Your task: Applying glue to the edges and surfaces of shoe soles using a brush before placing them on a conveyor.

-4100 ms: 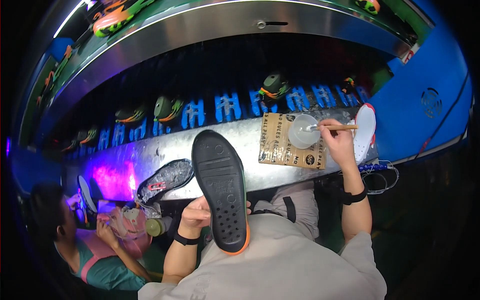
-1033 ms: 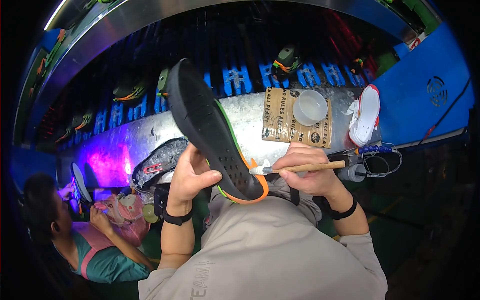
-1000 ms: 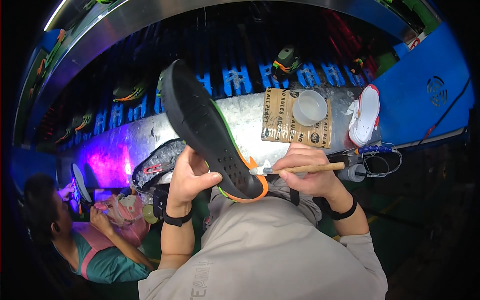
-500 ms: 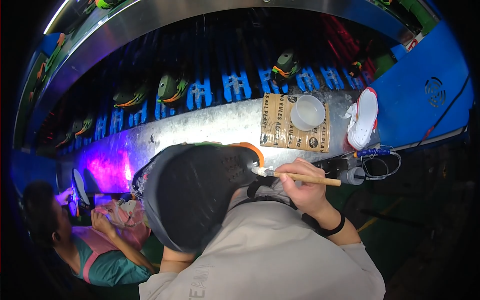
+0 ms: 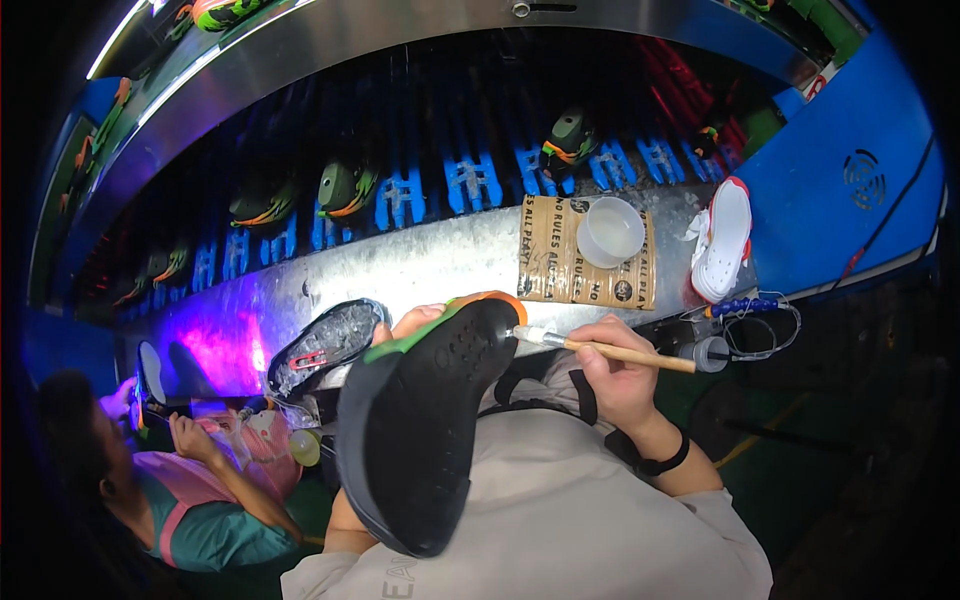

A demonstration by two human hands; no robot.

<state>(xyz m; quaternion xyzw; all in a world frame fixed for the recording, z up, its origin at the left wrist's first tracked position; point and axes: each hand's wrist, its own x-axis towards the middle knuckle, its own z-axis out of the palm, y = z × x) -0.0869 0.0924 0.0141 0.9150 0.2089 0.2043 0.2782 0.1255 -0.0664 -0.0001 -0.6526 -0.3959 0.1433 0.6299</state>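
Observation:
My left hand (image 5: 405, 322) grips a black shoe sole (image 5: 420, 430) with a green and orange rim, held close to my chest with its underside facing the camera; only the fingertips show over its upper edge. My right hand (image 5: 615, 370) holds a wooden-handled brush (image 5: 610, 350), whose pale tip touches the sole's upper right rim. On the metal bench (image 5: 420, 265) beyond, a white round cup (image 5: 610, 230) stands on a piece of brown cardboard (image 5: 590, 265).
A shoe upper (image 5: 325, 340) lies on the bench just left of the sole. A white clog (image 5: 725, 240) lies at the bench's right end. Shoes ride a blue-lit conveyor (image 5: 450, 185) behind. A co-worker (image 5: 170, 490) sits at lower left beside a purple light.
The sole has swung down from an upright, tilted hold to lie close to my chest with its underside up. My right hand came back from the cup and put the brush on the sole's rim.

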